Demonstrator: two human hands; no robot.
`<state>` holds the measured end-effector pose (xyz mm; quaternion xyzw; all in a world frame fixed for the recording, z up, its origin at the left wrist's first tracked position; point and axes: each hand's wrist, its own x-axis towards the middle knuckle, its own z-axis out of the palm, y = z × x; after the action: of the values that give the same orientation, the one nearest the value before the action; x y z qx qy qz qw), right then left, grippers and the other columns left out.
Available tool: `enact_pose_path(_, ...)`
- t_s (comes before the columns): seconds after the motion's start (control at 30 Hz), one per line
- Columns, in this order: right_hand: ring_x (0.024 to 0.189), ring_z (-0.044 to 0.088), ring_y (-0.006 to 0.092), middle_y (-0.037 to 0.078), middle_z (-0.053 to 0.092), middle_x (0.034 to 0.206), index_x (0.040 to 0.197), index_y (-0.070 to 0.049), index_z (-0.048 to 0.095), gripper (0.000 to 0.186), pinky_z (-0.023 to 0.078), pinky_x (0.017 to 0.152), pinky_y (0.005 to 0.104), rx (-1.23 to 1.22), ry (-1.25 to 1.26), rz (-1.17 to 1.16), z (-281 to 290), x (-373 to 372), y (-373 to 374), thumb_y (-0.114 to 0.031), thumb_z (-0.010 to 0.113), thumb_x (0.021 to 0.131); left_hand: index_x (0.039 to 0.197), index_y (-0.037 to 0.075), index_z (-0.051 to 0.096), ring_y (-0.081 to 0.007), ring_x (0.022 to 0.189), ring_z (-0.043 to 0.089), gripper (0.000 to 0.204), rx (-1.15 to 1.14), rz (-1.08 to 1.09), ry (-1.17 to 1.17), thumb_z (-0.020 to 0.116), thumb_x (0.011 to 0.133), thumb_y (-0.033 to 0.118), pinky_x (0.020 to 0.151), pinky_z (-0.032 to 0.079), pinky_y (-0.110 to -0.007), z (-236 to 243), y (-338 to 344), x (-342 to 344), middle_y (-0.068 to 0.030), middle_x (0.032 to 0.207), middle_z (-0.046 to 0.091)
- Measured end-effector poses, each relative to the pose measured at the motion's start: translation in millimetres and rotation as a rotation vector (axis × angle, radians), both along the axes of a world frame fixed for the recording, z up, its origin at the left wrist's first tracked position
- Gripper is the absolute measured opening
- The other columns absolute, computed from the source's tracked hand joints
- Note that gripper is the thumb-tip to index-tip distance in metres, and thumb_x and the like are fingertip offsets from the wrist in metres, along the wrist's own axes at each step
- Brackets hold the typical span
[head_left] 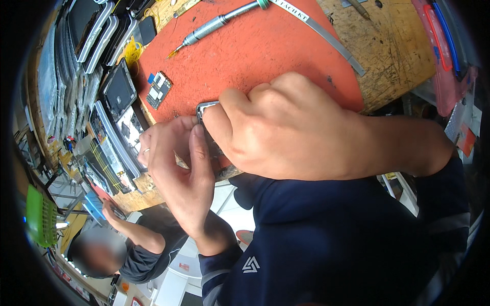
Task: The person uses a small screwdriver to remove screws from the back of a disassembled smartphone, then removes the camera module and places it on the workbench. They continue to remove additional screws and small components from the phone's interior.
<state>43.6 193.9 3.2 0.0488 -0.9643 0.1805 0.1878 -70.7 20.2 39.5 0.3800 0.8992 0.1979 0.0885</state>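
Note:
Over the near edge of a red work mat [229, 56], my hands meet at a dark-rimmed, phone-like housing [205, 105]. Only its rounded corner and slivers of its edge show; my hands cover the remainder. My left hand [178, 168] pinches its left side, the thumb raised along the edge. Curled into a fist, my right hand [275, 130] lies over the housing, and whatever its fingertips hold is hidden. Left of the hands, a small circuit board [159, 91] with a blue tab rests on the mat. Beyond it lies a metal screwdriver [217, 24].
A flat metal strip [332, 43] crosses the mat's far right. Phone housings [121, 91] and plastic-wrapped parts [66, 86] crowd the bench's left side. Pink and blue plastic items [444, 46] stand at the right edge. Another person [148, 245] sits at lower left.

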Motion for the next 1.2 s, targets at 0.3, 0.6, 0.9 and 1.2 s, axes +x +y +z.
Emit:
enact_pose_path(0.3, 0.061, 0.067, 0.0138, 0.005, 0.064, 0.065, 0.081, -0.002, 0.068, 0.021, 0.049, 0.048, 0.0309, -0.048, -0.012, -0.044, 8, 1, -5, -0.02, 0.079, 0.081, 0.104, 0.003, 0.076, -0.0305, 0.101, 0.058, 0.013, 0.007, 0.014, -0.019, 0.077, 0.097, 0.014, 0.105, 0.037, -0.044, 0, 1, 0, -0.0107, 0.092, 0.066)
enact_pose_path(0.6, 0.048, 0.063, 0.0132, 0.001, 0.055, 0.071, 0.082, -0.011, 0.057, 0.022, 0.043, 0.045, 0.0329, 0.032, -0.029, -0.034, 5, 1, 1, -0.021, 0.076, 0.085, 0.103, 0.004, 0.078, -0.0294, 0.099, 0.059, 0.011, 0.029, 0.041, 0.007, 0.077, 0.099, 0.014, 0.102, 0.038, -0.044, -3, 0, 5, -0.0092, 0.09, 0.066)
enact_pose_path(0.9, 0.053, 0.063, 0.0139, 0.003, 0.057, 0.078, 0.089, -0.009, 0.061, 0.015, 0.039, 0.047, 0.0341, -0.019, -0.009, -0.029, 10, 13, 9, -0.018, 0.074, 0.086, 0.102, 0.005, 0.078, -0.0277, 0.101, 0.06, 0.009, 0.136, 0.104, 0.039, 0.078, 0.1, 0.013, 0.102, 0.039, -0.042, -6, -8, 10, -0.0075, 0.096, 0.072)
enact_pose_path(1.2, 0.057, 0.068, 0.0173, 0.005, 0.059, 0.081, 0.09, -0.008, 0.061, 0.014, 0.045, 0.048, 0.0366, -0.092, -0.017, -0.015, 3, 5, 7, -0.015, 0.073, 0.087, 0.104, 0.005, 0.079, -0.0293, 0.099, 0.06, 0.009, 0.126, 0.067, 0.008, 0.078, 0.099, 0.012, 0.098, 0.04, -0.042, -11, -4, 10, -0.0083, 0.091, 0.068)
